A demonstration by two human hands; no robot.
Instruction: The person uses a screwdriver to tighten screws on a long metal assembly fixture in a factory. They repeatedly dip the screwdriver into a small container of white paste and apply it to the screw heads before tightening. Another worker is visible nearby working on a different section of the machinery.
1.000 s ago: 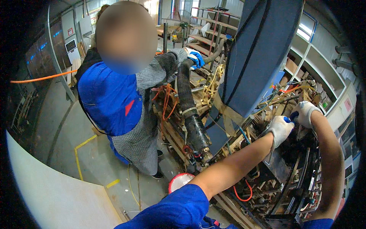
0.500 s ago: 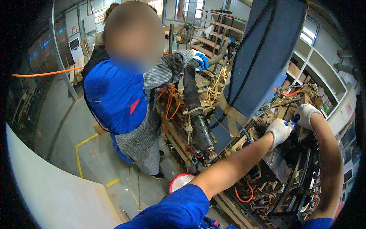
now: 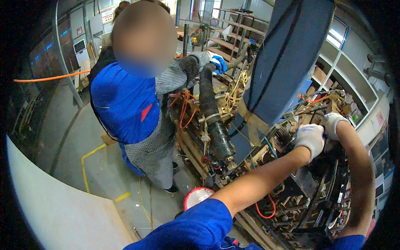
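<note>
Both my hands wear white knit gloves with blue on the fingers. My left hand [image 3: 311, 139] is curled closed over the cluttered machine frame, back of the glove upward. Right beside it, almost touching, my right hand [image 3: 334, 125] is bent with its fingers turned down and in. Whatever lies between the two hands is hidden by the gloves. Below them is a dark, dirty metal frame [image 3: 306, 183] full of rods and scraps. A thin blue hose [image 3: 270, 146] runs just left of my left wrist. Yellow and red cables [image 3: 329, 98] lie beyond my right hand.
A co-worker in a blue vest [image 3: 125, 106] stands at left, a gloved hand [image 3: 218, 63] at the top of a thick black cylinder [image 3: 221, 141]. A large blue-grey padded panel [image 3: 287, 58] rises ahead. A red-rimmed bucket [image 3: 198, 197] stands on the floor; white shelving [image 3: 354, 79] is at right.
My left hand has moved slightly up and right and rolled over, so its back now faces up and its blue fingertips are hidden. My right hand has barely shifted.
</note>
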